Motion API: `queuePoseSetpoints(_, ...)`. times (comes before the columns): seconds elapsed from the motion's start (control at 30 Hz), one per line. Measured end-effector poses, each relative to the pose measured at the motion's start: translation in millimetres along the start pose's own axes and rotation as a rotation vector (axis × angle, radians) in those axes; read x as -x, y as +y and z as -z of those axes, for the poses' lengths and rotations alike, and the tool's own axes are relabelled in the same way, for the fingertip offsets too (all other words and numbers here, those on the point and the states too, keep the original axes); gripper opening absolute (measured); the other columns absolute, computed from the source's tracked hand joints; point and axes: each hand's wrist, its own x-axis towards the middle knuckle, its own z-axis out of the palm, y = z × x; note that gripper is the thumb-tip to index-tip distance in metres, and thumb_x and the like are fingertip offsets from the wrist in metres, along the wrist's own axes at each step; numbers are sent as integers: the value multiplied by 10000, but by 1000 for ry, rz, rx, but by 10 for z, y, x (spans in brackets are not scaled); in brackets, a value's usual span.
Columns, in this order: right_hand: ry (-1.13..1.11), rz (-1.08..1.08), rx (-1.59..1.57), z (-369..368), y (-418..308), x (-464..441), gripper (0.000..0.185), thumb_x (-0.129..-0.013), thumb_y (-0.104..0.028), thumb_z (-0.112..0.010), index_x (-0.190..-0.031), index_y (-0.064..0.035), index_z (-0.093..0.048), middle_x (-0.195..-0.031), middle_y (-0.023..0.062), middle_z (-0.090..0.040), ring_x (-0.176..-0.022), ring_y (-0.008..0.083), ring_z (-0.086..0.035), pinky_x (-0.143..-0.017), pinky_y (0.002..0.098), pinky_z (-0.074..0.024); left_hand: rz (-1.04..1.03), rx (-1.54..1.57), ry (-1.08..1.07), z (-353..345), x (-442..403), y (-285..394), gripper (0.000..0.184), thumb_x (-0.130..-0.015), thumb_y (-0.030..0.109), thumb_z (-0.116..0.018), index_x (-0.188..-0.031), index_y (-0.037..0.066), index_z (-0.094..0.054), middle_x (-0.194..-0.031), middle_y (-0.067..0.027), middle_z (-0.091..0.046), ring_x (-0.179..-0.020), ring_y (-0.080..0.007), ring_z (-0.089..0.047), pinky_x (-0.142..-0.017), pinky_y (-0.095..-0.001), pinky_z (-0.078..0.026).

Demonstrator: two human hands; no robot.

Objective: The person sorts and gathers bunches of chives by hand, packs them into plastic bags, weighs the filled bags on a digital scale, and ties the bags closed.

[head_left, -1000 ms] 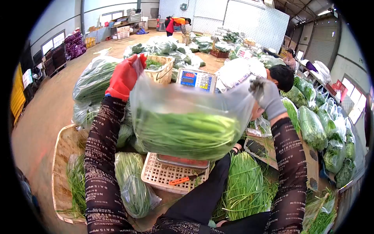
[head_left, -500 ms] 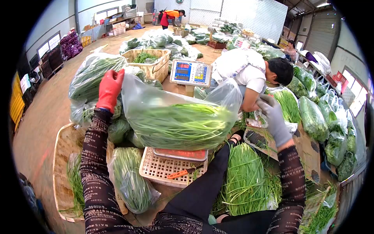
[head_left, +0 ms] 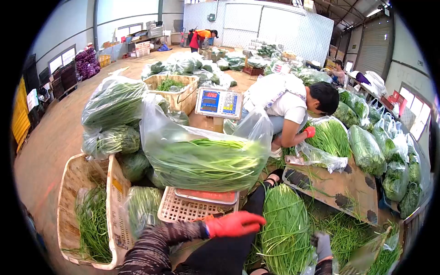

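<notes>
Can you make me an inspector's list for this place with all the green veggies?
Surface: brown floor; loose greens scattered at lower right.
Job's things: clear bag of greens on the red pan; lit display behind it; pile of unbagged greens nearby.
Clutter: orange handle, mostly hidden, at the white crate.
Hands: left hand, red glove, fingers stretched, empty; right hand, grey glove, beside the pile, grip unclear.
Cables: thin line, maybe a cable, rising from the wall box.
Surroundings: co-worker in white bending over greens; person in orange and another person farther back; filled bags at right.
</notes>
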Motion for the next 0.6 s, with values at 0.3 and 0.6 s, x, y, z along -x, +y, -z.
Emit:
queuePoseSetpoints(0.3, 390, 14, -313, 846, 1157, 110, 209, -792, -128, -545, -989, -59, -552, -834, 65, -594, -690, 161, -576, -626, 293, -487, 548, 624, -373, -2015, 11, -725, 279, -873, 168, -527, -1109, 22, -561, -902, -78, -633, -807, -131, -599, -752, -269, -481)
queuePoseSetpoints(0.6, 408, 87, 77, 740, 1603, 240, 237, -824, -106, -542, -1020, 27, -535, -839, 91, -598, -696, 125, -578, -597, 234, -479, 842, 625, -349, -2226, -75, -1195, 317, -864, 188, -535, -1106, -17, -531, -875, -93, -633, -781, -145, -602, -715, -266, -484)
